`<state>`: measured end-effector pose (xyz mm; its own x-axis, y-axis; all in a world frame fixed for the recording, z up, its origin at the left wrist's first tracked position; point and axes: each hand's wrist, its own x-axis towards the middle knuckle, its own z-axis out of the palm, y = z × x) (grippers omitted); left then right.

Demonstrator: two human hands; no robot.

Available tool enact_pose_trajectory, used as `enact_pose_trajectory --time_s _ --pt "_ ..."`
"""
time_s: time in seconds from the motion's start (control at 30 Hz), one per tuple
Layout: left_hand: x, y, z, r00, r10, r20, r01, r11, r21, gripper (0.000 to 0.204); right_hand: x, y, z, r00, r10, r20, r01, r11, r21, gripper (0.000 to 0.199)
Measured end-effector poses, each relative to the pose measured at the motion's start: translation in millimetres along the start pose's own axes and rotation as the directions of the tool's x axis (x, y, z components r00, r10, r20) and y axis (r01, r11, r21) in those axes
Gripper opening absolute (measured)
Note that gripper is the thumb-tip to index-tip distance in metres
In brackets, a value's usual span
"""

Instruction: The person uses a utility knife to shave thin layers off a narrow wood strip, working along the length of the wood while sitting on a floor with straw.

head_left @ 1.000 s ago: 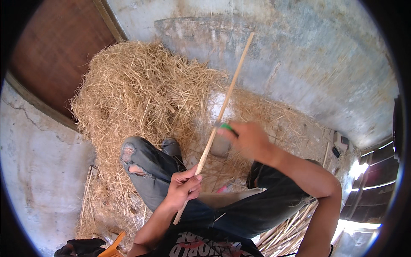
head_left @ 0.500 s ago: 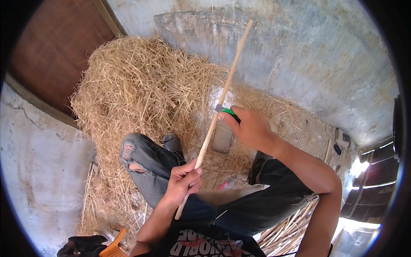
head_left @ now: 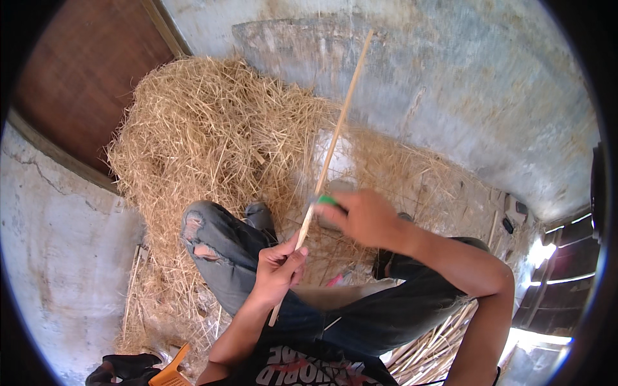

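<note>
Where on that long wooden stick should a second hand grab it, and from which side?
Grip the wooden stick on its bare upper shaft, above the right hand, coming from the right. The left hand already holds its lower end, and the thin, straight shaft leans up over the straw pile, exposed there.

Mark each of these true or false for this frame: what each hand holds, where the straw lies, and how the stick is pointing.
1. The left hand grips the lower part of a long thin stick. True.
2. The right hand is empty. False: it holds something green against the stick.
3. The straw pile lies against the wall. True.
4. The stick lies flat on the floor. False: it is held slanting up and away from the person.
</note>
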<state>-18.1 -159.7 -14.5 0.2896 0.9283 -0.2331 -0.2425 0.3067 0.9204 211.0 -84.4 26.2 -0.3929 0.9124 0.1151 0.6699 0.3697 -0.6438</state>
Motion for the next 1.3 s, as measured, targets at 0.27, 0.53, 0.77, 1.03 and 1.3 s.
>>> enact_pose_trajectory --time_s 0.27,0.53,0.77,1.03,1.3 --pt "3.3 -12.7 6.1 0.985 0.139 -0.107 -0.102 0.951 0.293 0.044 -5.1 5.6 11.2 0.993 -0.088 -0.078 0.078 0.989 -0.124 0.039" --pt "7.2 -25.0 -4.7 0.951 0.292 -0.098 -0.222 0.87 0.44 0.043 -3.5 3.3 13.5 0.998 -0.061 0.014 0.061 0.997 -0.035 0.048" --pt "6.0 -19.2 0.0 0.941 0.297 -0.161 -0.193 0.863 0.468 0.045 11.5 9.8 4.4 0.995 0.003 -0.102 -0.002 1.0 0.011 0.047" --pt "6.7 -24.5 -2.7 0.95 0.271 -0.153 -0.196 0.904 0.381 0.044 0.4 12.2 22.5 0.999 -0.03 -0.039 0.035 0.989 0.141 0.045" --pt "8.6 -19.0 -8.7 0.924 0.325 -0.199 -0.245 0.906 0.344 0.042 13.7 13.6 -0.3 0.99 -0.085 0.115 0.034 0.922 0.386 0.041"
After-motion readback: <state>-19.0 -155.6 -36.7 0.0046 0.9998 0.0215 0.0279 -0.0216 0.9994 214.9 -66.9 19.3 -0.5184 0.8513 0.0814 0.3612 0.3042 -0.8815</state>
